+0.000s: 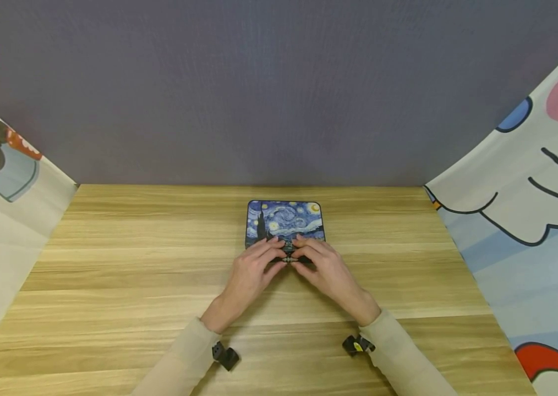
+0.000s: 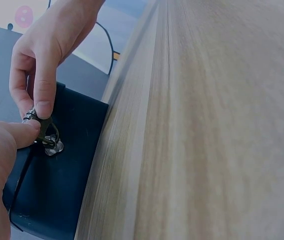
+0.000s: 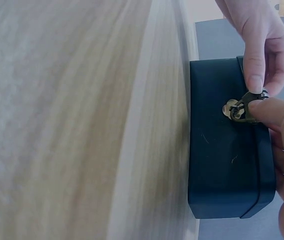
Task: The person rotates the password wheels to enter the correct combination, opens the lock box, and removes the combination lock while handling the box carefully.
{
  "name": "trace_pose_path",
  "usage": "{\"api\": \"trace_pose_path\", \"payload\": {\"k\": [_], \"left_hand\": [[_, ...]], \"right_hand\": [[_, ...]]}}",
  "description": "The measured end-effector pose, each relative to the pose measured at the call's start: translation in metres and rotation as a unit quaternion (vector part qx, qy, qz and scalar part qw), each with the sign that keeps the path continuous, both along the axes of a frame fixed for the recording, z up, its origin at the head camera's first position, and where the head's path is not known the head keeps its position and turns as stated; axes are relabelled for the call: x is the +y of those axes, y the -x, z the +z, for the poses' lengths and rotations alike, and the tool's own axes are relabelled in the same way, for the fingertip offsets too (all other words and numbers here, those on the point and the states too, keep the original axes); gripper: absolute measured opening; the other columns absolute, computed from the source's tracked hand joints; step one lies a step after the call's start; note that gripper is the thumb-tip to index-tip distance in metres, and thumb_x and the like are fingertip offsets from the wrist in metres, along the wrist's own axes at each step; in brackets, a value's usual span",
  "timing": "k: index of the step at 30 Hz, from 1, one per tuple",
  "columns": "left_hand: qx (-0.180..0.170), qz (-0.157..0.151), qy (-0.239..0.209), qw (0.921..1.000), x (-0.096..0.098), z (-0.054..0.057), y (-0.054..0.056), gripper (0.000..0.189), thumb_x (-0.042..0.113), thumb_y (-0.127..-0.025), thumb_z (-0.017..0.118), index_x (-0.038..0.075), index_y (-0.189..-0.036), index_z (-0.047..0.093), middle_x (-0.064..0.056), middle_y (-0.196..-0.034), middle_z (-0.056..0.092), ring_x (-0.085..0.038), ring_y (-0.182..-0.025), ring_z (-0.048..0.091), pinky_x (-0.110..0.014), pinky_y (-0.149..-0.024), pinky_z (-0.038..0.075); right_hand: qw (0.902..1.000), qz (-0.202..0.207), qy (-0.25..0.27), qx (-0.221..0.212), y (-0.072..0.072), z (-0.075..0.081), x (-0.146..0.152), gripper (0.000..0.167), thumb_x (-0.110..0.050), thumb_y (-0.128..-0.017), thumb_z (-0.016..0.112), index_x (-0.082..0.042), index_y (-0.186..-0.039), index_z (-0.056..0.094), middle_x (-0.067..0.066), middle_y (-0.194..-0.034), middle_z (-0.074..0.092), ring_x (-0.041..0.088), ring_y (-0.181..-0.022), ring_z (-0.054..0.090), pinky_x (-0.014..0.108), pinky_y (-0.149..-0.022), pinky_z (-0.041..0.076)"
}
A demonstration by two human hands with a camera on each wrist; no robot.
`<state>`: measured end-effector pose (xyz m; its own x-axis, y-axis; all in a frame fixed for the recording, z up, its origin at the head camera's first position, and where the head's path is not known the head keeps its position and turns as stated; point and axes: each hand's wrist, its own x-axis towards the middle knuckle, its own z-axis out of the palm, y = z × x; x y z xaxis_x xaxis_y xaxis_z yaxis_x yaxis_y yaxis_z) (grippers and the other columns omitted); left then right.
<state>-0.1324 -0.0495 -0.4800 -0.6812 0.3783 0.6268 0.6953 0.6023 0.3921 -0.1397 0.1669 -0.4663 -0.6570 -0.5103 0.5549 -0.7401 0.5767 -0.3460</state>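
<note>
Pinching 1 small padlock [image 3: 250,103] w/ thumbs & bent fingers: 2 hands, L hand [image 1: 250,270] and R hand [image 1: 329,269], both grasping it, neither released. Lock is dull bronze, at the front of 1 dark blue-green box [image 3: 219,155], by 1 round metal clasp [image 3: 228,108]; its loop is at the clasp, can't tell if fastened. Lock has ringed dials at 1 end; any nos. too small to read.

Box lid is down, w/ 1 pic [image 1: 284,217] on top: swirly blue night sky, 1 yellow moon in top R corner, dark tree on L. Box stands mid-far on 1 wood-grain table [image 1: 150,275], near 1 grey panel [image 1: 259,93]. Also 2 pale sleeves [image 1: 180,357], 2 black wrist cams [image 1: 225,355], 1 per arm; R one has a yellow patch, text illegible. 2 cartoon-print cloths [image 1: 517,286], 1 each side; R one shows 1 pink oval w/ pale spots.
</note>
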Motion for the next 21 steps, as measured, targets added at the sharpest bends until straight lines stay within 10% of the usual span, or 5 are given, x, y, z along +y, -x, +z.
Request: {"api": "trace_pose_path", "payload": {"k": [21], "left_hand": [[0.005, -0.003, 0.001, 1.0, -0.0004, -0.0005, -0.0003, 0.02, 0.017, -0.086, 0.085, 0.009, -0.101, 0.077, -0.009, -0.121, 0.075, -0.025, -0.121, 0.068, -0.04, -0.114, 0.05]], "right_hand": [[1.0, 0.0, 0.003, 0.003, 0.0005, -0.0016, 0.0003, 0.026, -0.005, -0.079, 0.089, -0.005, -0.1, 0.074, 0.012, -0.125, 0.072, 0.032, -0.121, 0.067, 0.05, -0.105, 0.057]]}}
